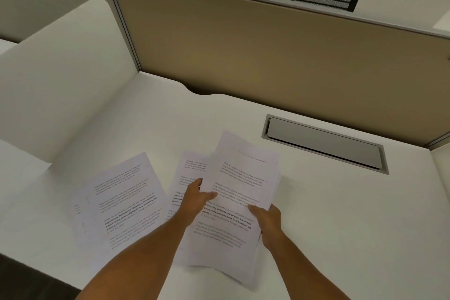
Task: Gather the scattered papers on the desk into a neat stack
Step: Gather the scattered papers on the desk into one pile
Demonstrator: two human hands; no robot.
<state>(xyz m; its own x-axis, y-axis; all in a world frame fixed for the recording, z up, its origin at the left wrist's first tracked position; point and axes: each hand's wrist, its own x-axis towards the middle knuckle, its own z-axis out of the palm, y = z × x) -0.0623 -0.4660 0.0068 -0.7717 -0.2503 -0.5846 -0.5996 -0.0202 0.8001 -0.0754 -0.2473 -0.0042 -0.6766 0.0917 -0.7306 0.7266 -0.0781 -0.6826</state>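
Note:
A loose bundle of printed papers (233,192) is lifted slightly above the white desk (341,214), its sheets fanned and uneven at the top. My right hand (267,223) grips the bundle's right edge. My left hand (197,200) pinches its left edge, thumb on top. A single printed sheet (183,178) lies on the desk partly under my left hand and the bundle. Further left, a separate pile of printed papers (119,200) lies flat and a little skewed.
A grey cable-tray lid (323,143) is set into the desk at the back right. A tan partition (267,56) closes the back and a white side panel (60,80) the left. A cable notch (204,91) cuts the desk's rear edge. The dark floor shows at the bottom left.

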